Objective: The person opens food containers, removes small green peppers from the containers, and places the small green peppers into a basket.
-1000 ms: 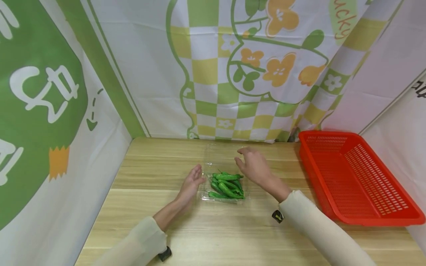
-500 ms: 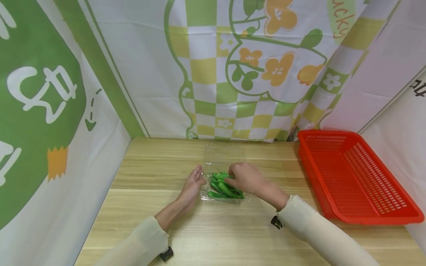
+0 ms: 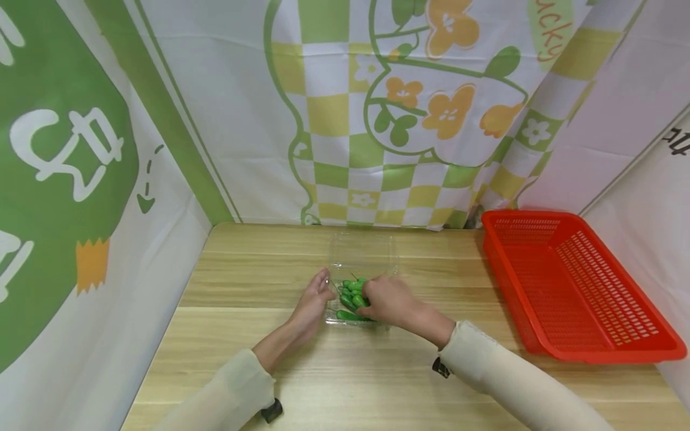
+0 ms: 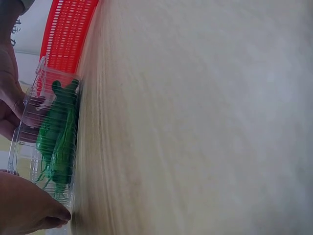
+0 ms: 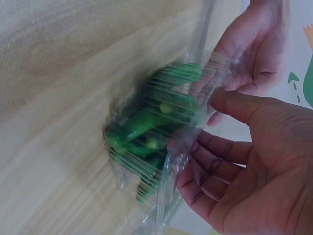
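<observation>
Several green chili peppers [image 3: 351, 299] lie in a clear plastic box [image 3: 345, 322] whose lid [image 3: 362, 248] is folded back on the wooden table. My right hand [image 3: 390, 301] reaches over the box's right side, its fingers curled among the peppers and gripping some; how many is hidden. In the right wrist view the fingers [image 5: 215, 161] pass over the rim, and the peppers [image 5: 146, 122] show blurred through the ribbed wall. My left hand [image 3: 309, 304] rests against the box's left side, fingers mostly straight and the thumb near the rim.
On the table's right side stands a red plastic basket [image 3: 512, 281] with perforated walls and no visible contents. A patterned curtain [image 3: 377, 185] hangs along the back edge. Bare wooden tabletop [image 3: 345, 371] lies in front of the box.
My right hand came from above the lid down into the box, then shifted left and slightly lower among the peppers, covering more of them. My left hand stayed at the box's side.
</observation>
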The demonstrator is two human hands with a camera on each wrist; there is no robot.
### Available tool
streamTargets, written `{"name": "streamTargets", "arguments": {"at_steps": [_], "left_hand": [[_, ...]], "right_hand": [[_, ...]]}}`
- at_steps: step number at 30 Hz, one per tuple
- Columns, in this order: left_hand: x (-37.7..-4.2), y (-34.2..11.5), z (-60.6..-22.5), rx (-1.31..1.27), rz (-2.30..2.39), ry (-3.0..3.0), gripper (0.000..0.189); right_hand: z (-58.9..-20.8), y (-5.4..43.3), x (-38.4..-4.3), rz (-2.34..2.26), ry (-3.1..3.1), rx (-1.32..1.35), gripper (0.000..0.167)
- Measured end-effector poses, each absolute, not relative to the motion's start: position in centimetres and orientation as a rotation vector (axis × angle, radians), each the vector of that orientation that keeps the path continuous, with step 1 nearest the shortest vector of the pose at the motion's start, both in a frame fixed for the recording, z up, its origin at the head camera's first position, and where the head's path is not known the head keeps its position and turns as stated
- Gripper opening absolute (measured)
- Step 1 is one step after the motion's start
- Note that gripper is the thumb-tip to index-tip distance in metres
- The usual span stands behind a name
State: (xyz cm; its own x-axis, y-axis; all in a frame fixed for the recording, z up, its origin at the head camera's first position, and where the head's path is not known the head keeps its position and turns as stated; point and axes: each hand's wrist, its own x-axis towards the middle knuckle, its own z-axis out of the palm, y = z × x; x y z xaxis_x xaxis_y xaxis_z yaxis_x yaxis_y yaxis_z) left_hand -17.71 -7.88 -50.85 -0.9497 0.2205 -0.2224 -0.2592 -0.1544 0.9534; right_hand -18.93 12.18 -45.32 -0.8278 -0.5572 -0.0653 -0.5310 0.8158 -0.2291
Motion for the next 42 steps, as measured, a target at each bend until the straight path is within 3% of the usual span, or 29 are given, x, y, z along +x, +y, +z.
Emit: {"name": "streamTargets", "arguments": {"at_steps": [30,42], "left_hand": [[-17.5,-7.5,-51.4,0.022,2.198,1.776,0.079],[-17.4,-7.5,-51.2,0.02,2.204,1.771,0.073]], "right_hand": [[-47.3,11.5,-18.6,-0.308,2.923,-0.798,0.047],[-46.9,12.1,-18.6,-0.475,2.875,-0.743,0.026]]}}
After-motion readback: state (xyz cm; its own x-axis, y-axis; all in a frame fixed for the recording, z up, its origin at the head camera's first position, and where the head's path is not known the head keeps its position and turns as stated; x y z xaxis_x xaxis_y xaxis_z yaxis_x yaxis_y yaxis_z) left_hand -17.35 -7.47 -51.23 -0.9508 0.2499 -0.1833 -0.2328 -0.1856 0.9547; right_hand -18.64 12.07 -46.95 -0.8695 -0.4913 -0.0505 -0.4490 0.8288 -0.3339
